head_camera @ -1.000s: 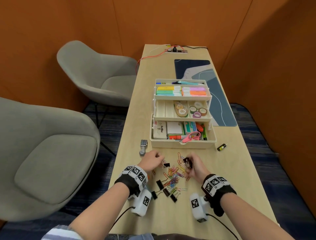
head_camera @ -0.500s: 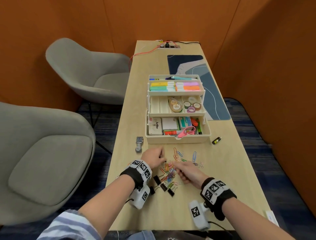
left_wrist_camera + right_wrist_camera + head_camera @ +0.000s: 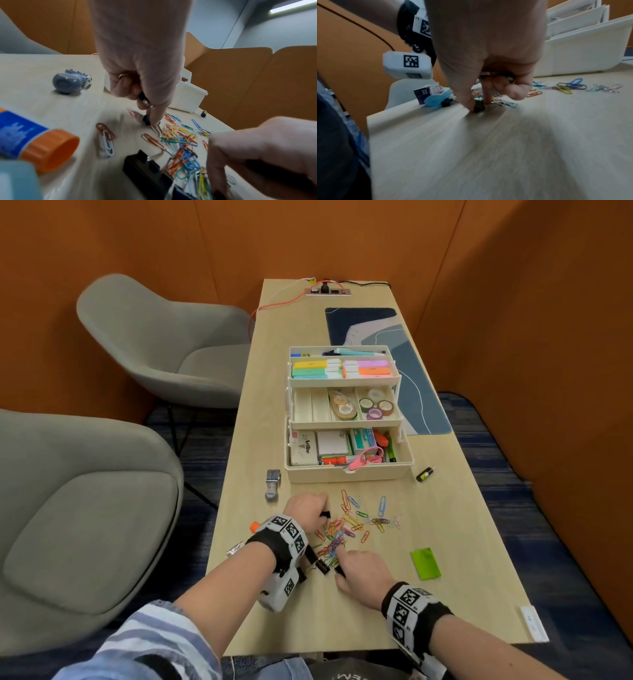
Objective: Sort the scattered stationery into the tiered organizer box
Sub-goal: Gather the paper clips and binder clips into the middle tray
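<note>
The cream tiered organizer box stands open mid-table, its trays holding highlighters, tape rolls and other stationery. In front of it lies a heap of coloured paper clips with black binder clips at its near edge. My left hand is at the heap's far left; its thumb and forefinger pinch a small black binder clip, and its curled fingers keep more clips. My right hand pinches another black binder clip on the table at the near edge, with metal clips tucked in its palm.
A grey stamp lies left of the box and a glue stick with an orange cap by my left wrist. A green note pad is to the right, a small black and yellow item beside the box. Grey chairs stand left.
My right hand has drawn back toward me, from the middle of the heap to the binder clips at its near edge. The left hand stays at the heap's far left.
</note>
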Demonstrator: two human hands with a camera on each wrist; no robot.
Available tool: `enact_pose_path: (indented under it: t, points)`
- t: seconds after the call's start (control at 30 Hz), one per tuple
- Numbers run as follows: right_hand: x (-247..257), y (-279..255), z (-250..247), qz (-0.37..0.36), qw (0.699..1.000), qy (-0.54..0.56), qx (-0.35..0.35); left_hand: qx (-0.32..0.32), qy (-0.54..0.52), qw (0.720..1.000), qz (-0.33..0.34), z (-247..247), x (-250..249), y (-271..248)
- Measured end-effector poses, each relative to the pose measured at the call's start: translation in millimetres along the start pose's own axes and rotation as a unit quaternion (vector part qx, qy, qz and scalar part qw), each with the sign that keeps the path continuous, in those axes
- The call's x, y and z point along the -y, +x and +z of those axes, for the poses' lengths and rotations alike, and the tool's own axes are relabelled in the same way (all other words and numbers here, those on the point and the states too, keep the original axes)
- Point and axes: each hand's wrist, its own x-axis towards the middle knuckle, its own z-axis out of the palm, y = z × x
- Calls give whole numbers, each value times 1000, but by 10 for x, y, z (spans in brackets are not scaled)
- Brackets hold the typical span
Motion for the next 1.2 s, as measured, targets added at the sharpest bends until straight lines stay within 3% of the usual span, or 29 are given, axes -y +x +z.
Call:
enact_pose_path:
  t: [0.17, 0.3, 0.37, 0.47, 0.57, 0.6, 0.67, 0.7, 0.73, 0.8, 0.9, 0.97, 1.03, 1.2]
  points:
    - [-4, -33, -114, 44, 994, 98, -27, -14, 0, 1000, -5, 11, 4, -32]
    - [-158, 46, -197, 124, 944, 301, -42, -34, 4, 999, 1, 2, 33, -68]
    - [-209, 105, -220, 172, 877, 446, -35, -38, 5, 999, 1, -4, 43, -84]
    - [-263, 159, -210, 254, 732, 632, -23, -36, -29, 999, -6, 5, 53, -100]
    - [-292, 146, -226, 251, 617, 746, -4, -5, -57, 998, 9, 6, 74, -124]
    - [-301, 135, -233, 234, 587, 775, 4, 6, -54, 998, 18, 4, 86, -128]
    - [-299, 115, -249, 201, 563, 801, 22, 15, -29, 999, 31, -4, 102, -127]
    - [-286, 111, -257, 195, 569, 798, 34, 17, -14, 999, 36, -10, 99, -127]
    - [-258, 118, -270, 195, 595, 779, 41, 15, 0, 999, 41, -16, 89, -126]
    - [-205, 157, -261, 195, 697, 690, 30, 4, 26, 998, 57, -21, 44, -118]
    - [-96, 201, -217, 112, 868, 483, -21, -12, 64, 995, 75, -14, -23, -97]
    - [-10, 188, -178, 52, 949, 309, -25, -10, 79, 994, 72, -6, -34, -93]
    - [62, 182, -129, 15, 989, 143, -21, -5, 89, 993, 73, 4, -17, -89]
    - [139, 232, -99, -24, 1000, 5, -10, -30, 76, 994, 68, -143, 113, -132]
